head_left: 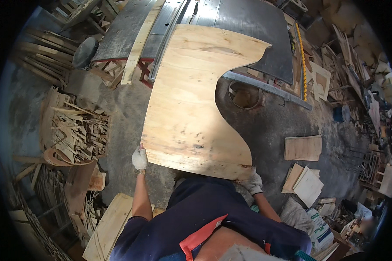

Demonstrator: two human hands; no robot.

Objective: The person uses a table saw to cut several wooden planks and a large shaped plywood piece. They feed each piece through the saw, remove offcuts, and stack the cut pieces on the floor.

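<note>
A large plywood sheet (183, 100) with a straight left edge and a deep wavy cut along its right side stretches out in front of me. Its far part lies over the dark metal top of a saw table (248, 21), against a long metal fence (167, 32). My left hand (140, 158), in a pale work glove, is closed on the sheet's near left corner. At the near right corner my gloved right hand (251, 182) grips the same sheet, its fingers partly hidden by the wood. The near edge sits close to my body.
A wooden strip (143, 41) juts off the table's left side. A metal rail (265, 89) runs along its near right edge, above a round bin (245, 95). Offcuts fill a heap (76, 135) at left. Boards (302, 148) and sacks (320, 230) lie at right.
</note>
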